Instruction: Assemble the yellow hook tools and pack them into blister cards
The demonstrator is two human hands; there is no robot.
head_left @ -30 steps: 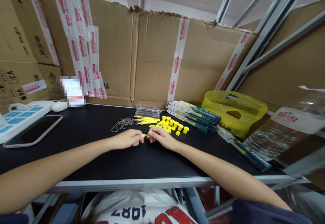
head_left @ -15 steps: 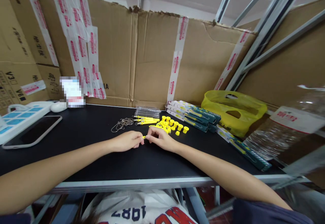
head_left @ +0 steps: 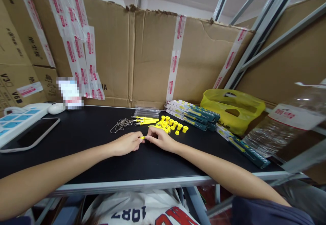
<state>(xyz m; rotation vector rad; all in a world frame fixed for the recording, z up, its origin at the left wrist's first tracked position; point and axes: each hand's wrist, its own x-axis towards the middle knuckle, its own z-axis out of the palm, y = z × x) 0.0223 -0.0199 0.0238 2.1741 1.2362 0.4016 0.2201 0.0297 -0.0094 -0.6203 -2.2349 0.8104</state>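
Observation:
Pinched in my left hand [head_left: 129, 142] is a small yellow piece [head_left: 142, 137], mostly covered by the fingers. My right hand [head_left: 161, 139] is closed at the piece's right end, thumb and forefinger together; its exact grip is hard to make out. Just behind the right hand lie several yellow flanged plastic caps [head_left: 179, 126] in a loose pile. Yellow sticks with metal tips [head_left: 147, 120] lie behind my hands, with clear plastic tubes [head_left: 146, 112] beyond them. Thin metal wire hooks [head_left: 121, 125] are bunched beyond my left hand.
Slim printed boxes [head_left: 189, 114] are stacked at the back right, near a yellow plastic bag [head_left: 233, 107] and a large clear bottle [head_left: 280, 130]. To the left are a phone [head_left: 32, 135], a white power strip [head_left: 21, 119] and a white mouse [head_left: 56, 108]. Cardboard [head_left: 152, 58] walls the back.
More of the yellow piece shows between my fingers, and my left hand has turned slightly. The whole view has shifted a little; the things on the table lie as before.

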